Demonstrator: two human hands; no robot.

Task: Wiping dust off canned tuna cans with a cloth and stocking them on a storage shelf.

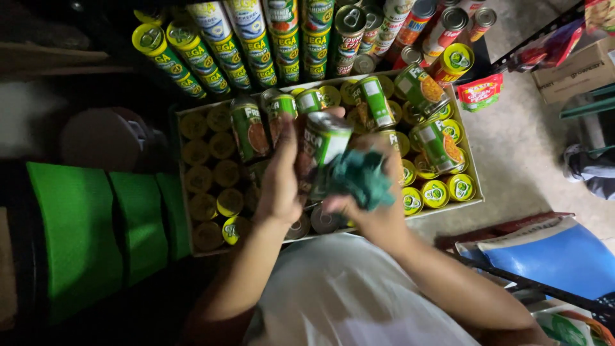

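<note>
My left hand (pixel 280 179) grips a green-labelled tin can (pixel 323 142) with a silver pull-tab lid, held up over an open cardboard box. My right hand (pixel 368 208) holds a crumpled teal cloth (pixel 359 178) pressed against the side of that can. The cardboard box (pixel 182 173) below is packed with several upright cans with yellow lids. A few green cans (pixel 248 128) lie on their sides on top of them.
Rows of stacked cans (pixel 256 45) with green and yellow labels fill the shelf beyond the box. Green crates (pixel 77 237) stand at the left. Red packets (pixel 479 91), a brown carton (pixel 576 70) and a blue sack (pixel 557 256) lie on the grey floor at the right.
</note>
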